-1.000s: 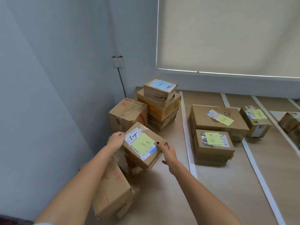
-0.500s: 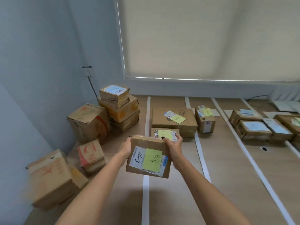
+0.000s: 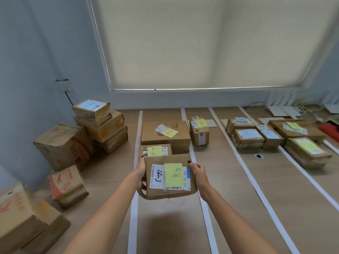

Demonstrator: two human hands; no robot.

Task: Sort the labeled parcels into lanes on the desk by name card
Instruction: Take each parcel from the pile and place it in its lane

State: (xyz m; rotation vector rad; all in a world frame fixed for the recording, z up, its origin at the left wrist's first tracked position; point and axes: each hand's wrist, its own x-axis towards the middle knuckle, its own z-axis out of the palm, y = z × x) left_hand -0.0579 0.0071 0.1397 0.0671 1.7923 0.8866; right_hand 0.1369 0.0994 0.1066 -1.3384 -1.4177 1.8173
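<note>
I hold a small cardboard parcel above the desk, over the lane between two white tape strips. It carries a white shipping label and a yellow-green note with handwriting. My left hand grips its left side and my right hand grips its right side. Just beyond it in the same lane lie a small parcel with a yellow note and a large flat parcel.
Unsorted cardboard boxes stand stacked at the left by the wall, with more at the near left. White tape strips divide the wooden desk into lanes. Further parcels lie in the right lanes, and cables at the far right.
I carried the parcel from the pile at the left over to the taped lane, and my view swung right. The parcel now faces me squarely, closer to the small parcel ahead.
</note>
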